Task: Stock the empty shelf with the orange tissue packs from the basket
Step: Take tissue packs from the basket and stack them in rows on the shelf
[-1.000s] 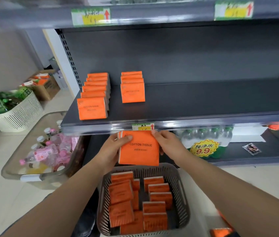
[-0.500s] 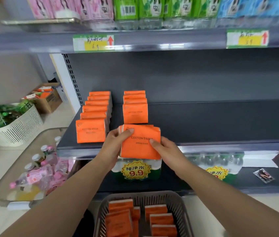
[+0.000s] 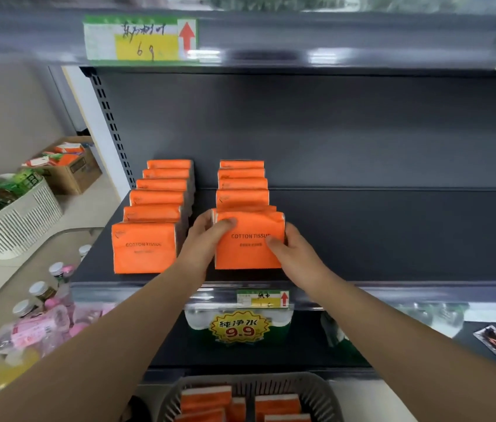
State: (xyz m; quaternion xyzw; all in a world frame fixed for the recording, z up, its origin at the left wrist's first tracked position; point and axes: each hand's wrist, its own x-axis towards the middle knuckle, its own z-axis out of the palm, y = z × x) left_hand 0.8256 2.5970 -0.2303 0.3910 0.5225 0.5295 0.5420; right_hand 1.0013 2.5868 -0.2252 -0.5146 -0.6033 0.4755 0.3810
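The left hand and right hand grip one orange pack between them: each thumb lies on the printed face and the fingers curl round a side edge. A second orange edge shows just behind its top, but I cannot tell whether that is another held pack. The pack stands upright, its "COTTON TISSUE" face towards the shelf's front edge and its long axis along that edge. Its bottom looks to meet the shelf near the front edge, at the head of the right row. The left row, just beside it at the shelf's left end, faces the same way. A price tag sits on the front edge below the pack. The basket lies at the bottom of the view, with more orange packs in it.
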